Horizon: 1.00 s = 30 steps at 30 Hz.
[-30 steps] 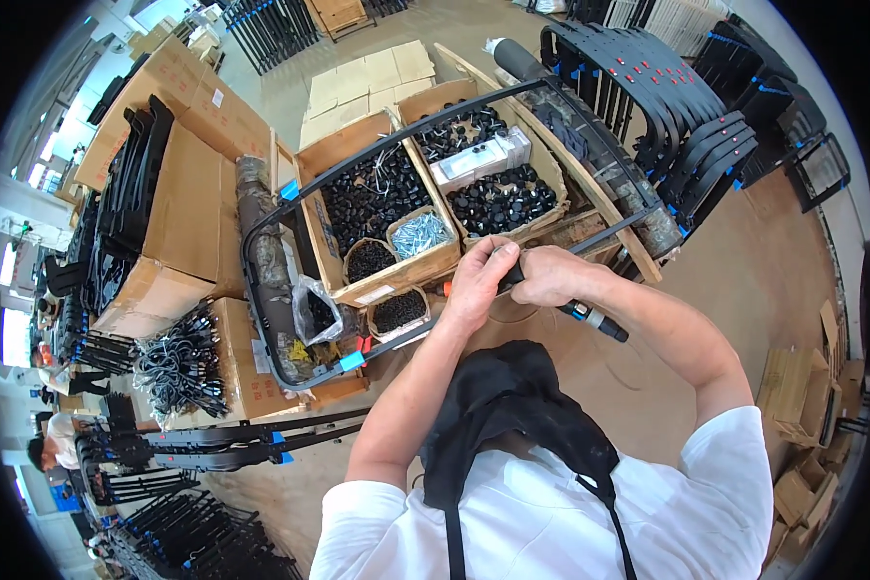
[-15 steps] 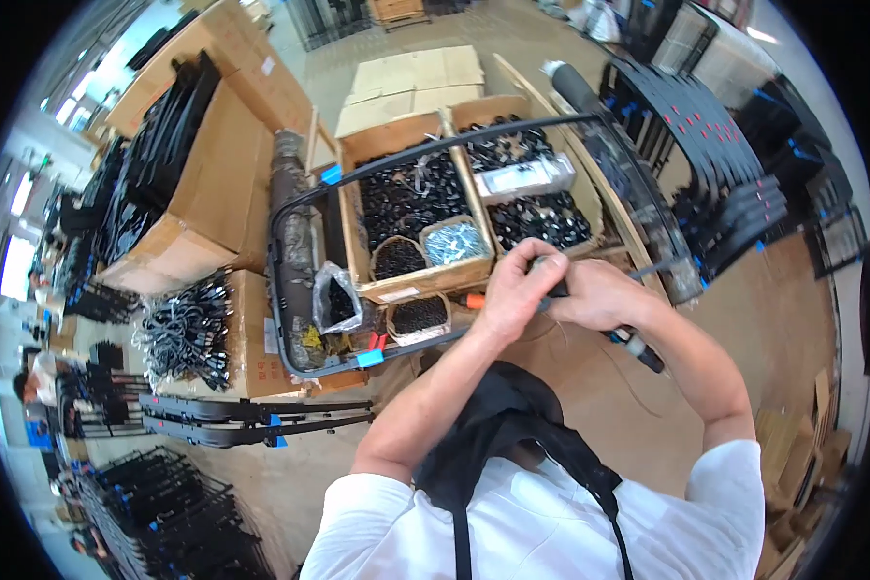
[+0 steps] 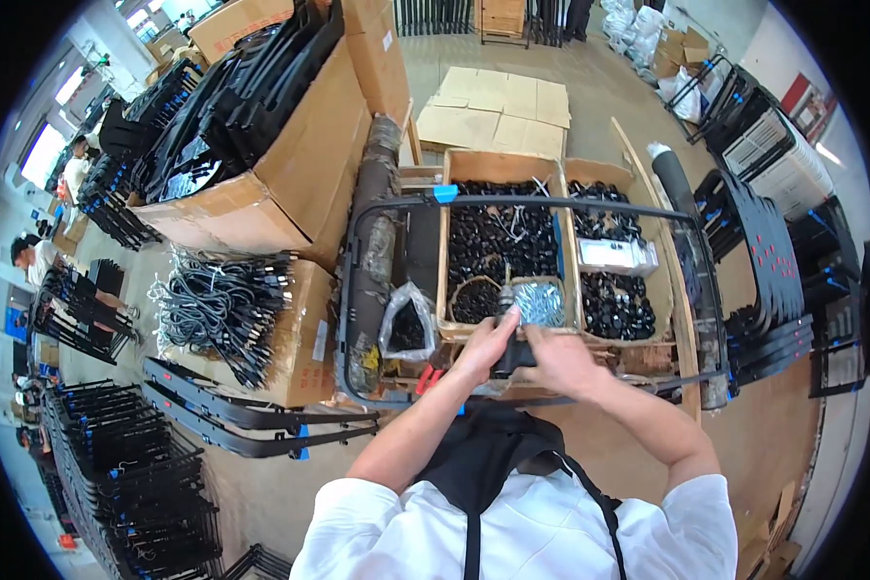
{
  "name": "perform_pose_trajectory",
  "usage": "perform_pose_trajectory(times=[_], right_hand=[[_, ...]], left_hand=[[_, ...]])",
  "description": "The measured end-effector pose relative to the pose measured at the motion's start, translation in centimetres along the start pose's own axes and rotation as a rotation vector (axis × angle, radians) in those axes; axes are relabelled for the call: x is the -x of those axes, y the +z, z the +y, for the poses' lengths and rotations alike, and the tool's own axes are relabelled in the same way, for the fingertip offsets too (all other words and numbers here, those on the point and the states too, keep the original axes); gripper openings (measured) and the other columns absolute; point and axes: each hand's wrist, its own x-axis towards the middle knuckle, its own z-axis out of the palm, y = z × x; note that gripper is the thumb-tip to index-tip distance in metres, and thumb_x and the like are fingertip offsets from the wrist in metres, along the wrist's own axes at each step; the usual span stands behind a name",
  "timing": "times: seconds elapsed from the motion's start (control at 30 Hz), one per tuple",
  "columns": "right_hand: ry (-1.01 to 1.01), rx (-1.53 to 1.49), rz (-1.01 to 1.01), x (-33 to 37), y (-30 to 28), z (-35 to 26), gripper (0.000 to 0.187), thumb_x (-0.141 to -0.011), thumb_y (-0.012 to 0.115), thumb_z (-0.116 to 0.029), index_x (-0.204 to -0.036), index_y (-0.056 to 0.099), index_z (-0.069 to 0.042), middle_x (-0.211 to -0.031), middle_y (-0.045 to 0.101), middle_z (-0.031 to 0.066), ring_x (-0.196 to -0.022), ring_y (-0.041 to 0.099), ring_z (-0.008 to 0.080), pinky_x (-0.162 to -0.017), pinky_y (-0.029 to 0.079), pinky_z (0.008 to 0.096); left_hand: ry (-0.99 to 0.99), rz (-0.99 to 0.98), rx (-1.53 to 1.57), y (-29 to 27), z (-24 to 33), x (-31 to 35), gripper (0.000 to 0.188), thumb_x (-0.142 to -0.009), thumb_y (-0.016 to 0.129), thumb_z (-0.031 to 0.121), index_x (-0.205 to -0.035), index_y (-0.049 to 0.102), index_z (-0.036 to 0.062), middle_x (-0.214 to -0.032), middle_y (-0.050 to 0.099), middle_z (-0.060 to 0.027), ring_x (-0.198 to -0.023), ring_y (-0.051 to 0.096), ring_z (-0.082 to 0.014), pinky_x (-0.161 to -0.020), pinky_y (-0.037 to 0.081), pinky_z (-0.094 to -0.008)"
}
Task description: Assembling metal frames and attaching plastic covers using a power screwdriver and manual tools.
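My left hand (image 3: pixel 488 346) is closed at the near edge of a wooden tray (image 3: pixel 508 163), fingertips beside a small container of silvery screws (image 3: pixel 539 304). Close on its right, my right hand (image 3: pixel 563 362) has its fingers bent down at the same edge. Between the two hands shows a dark object (image 3: pixel 515 356), mostly covered by them; its kind I cannot make out. A black rounded tube frame (image 3: pixel 350 261) with blue tape (image 3: pixel 445 193) surrounds the tray and passes across it. Small black parts (image 3: pixel 488 242) fill the tray's compartments.
Left of the tray lie a clear bag of black pieces (image 3: pixel 408 327), red handles (image 3: pixel 428 377) and a wrapped roller (image 3: pixel 381 184). Beyond them, a carton (image 3: pixel 304 203) holds black panels, and bundled cables (image 3: pixel 227 309) lie on another. Curved black frames (image 3: pixel 773 261) stand at right.
The view has swung, shifting the tray rightward in the picture. My hands have gone from the tray's near right corner to the screw container. The orange-tipped piece and hanging tool no longer show.
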Motion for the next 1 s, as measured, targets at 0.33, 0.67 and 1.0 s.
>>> perform_pose_trajectory(times=[0.33,0.67,1.0], right_hand=[[-0.034,-0.044,0.059,-19.9,6.7,-4.0,0.07,-0.083,0.078,-0.035,-0.138,0.048,-0.004,-0.113,0.069,0.0246,-0.099,0.071,0.0444,-0.084,0.059,0.0527],[-0.005,-0.03,0.06,-22.9,6.8,-3.2,0.066,-0.084,0.076,-0.036,-0.134,0.049,-0.002,-0.108,0.07,0.0237,-0.097,0.072,0.0425,-0.081,0.06,0.0513],[-0.009,-0.002,0.072,-22.9,5.9,-2.6,0.07,-0.083,0.081,-0.036,-0.132,0.049,0.001,-0.105,0.071,0.0252,-0.094,0.074,0.0409,-0.078,0.061,0.05]], left_hand=[[0.175,0.52,-0.338,-15.4,1.4,-13.0,0.067,-0.092,0.073,0.058,-0.112,0.072,-0.0056,-0.104,0.077,-0.0187,-0.098,0.072,-0.0255,-0.087,0.053,-0.04],[0.159,0.463,-0.333,-16.2,2.6,-15.5,0.065,-0.092,0.072,0.059,-0.107,0.073,-0.0044,-0.102,0.076,-0.0182,-0.096,0.072,-0.0267,-0.087,0.053,-0.0405],[0.134,0.471,-0.393,-15.0,3.9,-15.4,0.066,-0.093,0.068,0.061,-0.104,0.07,-0.0041,-0.103,0.075,-0.0216,-0.1,0.072,-0.0352,-0.089,0.053,-0.0442]])
